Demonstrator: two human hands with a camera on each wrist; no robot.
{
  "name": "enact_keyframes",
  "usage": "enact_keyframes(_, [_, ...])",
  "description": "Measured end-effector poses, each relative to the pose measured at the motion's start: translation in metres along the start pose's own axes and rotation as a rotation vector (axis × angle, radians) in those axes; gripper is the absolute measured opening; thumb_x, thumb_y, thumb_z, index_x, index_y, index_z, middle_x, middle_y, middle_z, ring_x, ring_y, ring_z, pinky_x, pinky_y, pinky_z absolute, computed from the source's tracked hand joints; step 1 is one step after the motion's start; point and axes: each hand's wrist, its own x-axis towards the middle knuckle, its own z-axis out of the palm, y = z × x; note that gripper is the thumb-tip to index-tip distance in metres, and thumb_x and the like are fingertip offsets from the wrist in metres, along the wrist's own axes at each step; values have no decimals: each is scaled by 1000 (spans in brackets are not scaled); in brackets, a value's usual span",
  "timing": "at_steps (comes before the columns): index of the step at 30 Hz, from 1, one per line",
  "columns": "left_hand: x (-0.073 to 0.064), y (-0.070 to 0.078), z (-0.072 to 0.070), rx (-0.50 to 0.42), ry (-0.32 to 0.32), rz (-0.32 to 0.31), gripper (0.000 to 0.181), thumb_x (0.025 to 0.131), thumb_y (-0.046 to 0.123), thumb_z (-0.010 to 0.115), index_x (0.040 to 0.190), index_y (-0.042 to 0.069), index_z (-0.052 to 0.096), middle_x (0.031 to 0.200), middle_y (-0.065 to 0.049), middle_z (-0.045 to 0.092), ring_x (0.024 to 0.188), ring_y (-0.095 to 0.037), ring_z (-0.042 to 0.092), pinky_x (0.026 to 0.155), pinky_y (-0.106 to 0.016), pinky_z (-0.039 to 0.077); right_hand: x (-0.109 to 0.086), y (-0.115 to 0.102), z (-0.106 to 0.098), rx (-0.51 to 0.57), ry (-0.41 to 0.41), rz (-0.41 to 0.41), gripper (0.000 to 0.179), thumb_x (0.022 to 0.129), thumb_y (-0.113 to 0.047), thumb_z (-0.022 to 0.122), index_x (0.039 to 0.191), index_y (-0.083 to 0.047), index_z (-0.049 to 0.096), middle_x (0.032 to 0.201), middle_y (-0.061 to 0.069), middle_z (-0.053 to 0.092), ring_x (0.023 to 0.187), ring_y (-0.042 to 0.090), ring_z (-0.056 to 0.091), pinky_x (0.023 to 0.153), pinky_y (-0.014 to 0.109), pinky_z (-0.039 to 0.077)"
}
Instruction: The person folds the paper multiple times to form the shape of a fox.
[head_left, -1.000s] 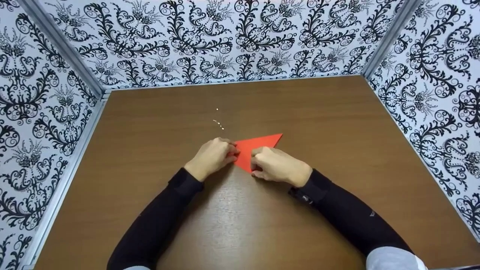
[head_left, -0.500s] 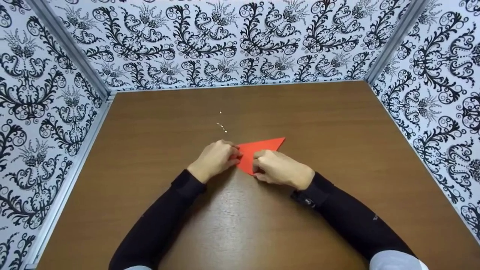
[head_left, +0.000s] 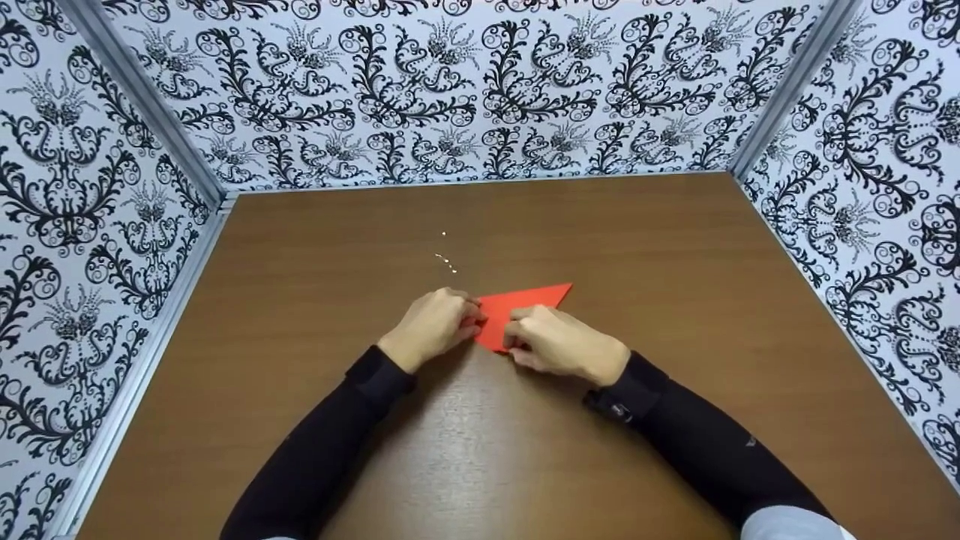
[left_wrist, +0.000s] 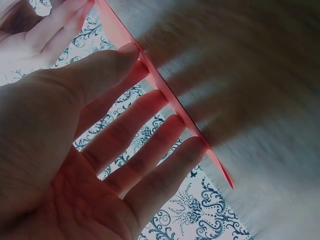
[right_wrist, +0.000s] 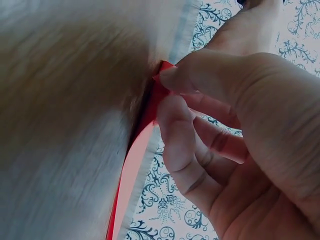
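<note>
A folded piece of red paper lies flat on the table, one pointed corner reaching to the far right. On its left side, my left hand rests its fingertips on the paper. Those fingers are long and nearly straight in the left wrist view, with the thumb at the paper's edge. My right hand is bent over the near right part of the sheet. In the right wrist view its thumb and curled forefinger pinch a red corner. Both hands cover parts of the paper.
The brown wooden table reaches to patterned black-and-white walls at the back and sides. Several small bright specks show on the tabletop beyond the left hand. Grey metal rails run along the wall corners.
The whole scene sits slightly lower in the head view. Both hands stay at nearly the same places on the paper; the right fingers have shifted only a little.
</note>
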Motion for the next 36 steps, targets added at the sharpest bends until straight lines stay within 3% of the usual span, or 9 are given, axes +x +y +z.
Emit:
enact_keyframes(10, [-1,1,2,-4,4,14,16,102,11,90,118,10,92,129,-14,88,119,-34,85,101,-51,71,0,6,0,126,96,-32,9,102,1,82,109,-4,85,104,11,84,93,21,82,81,36,70])
enact_keyframes(15, [-3,2,3,-1,-3,1,18,103,12,90,120,10,92,132,-14,87,121,-37,84,103,-52,70,0,7,-1,190,90,-22,6,104,-1,83,108,-3,86,103,10,84,91,20,82,80,35,71])
enact_keyframes(21, [-6,2,2,15,13,4,16,103,12,91,119,10,92,131,-14,88,119,-37,85,98,-49,72,-1,8,-3,284,80,-22,11,101,3,84,111,0,84,105,15,83,92,24,85,80,42,74])
enact_keyframes(27, [-5,2,1,7,27,2,14,102,11,91,116,10,93,129,-13,88,118,-35,85,97,-49,72,1,9,-5,253,95,-4,8,104,2,83,110,-3,84,104,10,86,91,20,83,81,39,72])
enact_keyframes(36, [-1,-1,1,3,17,-8,16,103,13,91,119,10,92,132,-14,88,121,-37,84,103,-51,71,6,17,-6,306,86,89,4,110,-3,78,107,-4,80,96,11,87,81,15,83,74,30,68])
